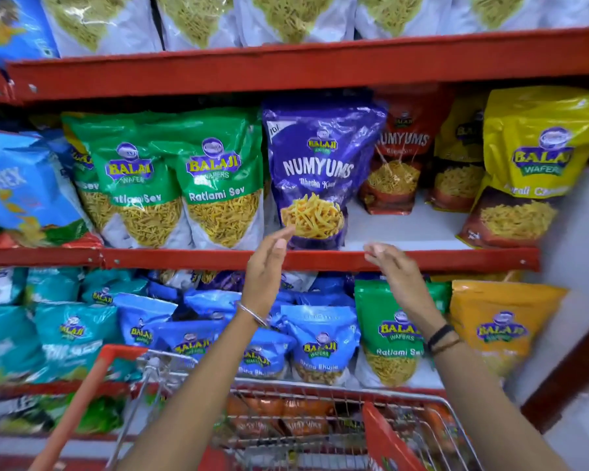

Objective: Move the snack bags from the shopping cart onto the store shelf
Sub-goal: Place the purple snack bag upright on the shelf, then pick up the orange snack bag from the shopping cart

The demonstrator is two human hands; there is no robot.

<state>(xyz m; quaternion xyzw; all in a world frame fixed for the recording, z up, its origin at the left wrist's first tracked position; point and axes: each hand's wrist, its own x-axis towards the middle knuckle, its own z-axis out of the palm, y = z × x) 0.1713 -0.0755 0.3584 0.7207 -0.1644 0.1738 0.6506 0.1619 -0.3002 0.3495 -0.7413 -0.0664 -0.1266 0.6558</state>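
Bare forearms: thin silver bangle point(252, 314) on left wrist, dark bands point(442, 338) on right.

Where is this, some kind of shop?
Most likely a grocery store's snack aisle: red shelves packed with branded snack bags like the purple Numyums bag, and a wire shopping cart below.

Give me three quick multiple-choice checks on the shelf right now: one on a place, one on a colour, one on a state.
1. Where is the bare shelf space on the middle shelf?
A. Right of the purple Numyums bag
B. Left of the green Ratlami Sev bags
C. There is none

2. What colour is the bag at the far right of that shelf?
A. Purple
B. Yellow
C. Pink

3. What are the hands holding?
A. A bag each
B. One shared bag
C. Nothing

Key: 1 A, the white board shows beside the purple bag. 2 B, the yellow bag stands there. 3 C, left hand and right hand are open and empty.
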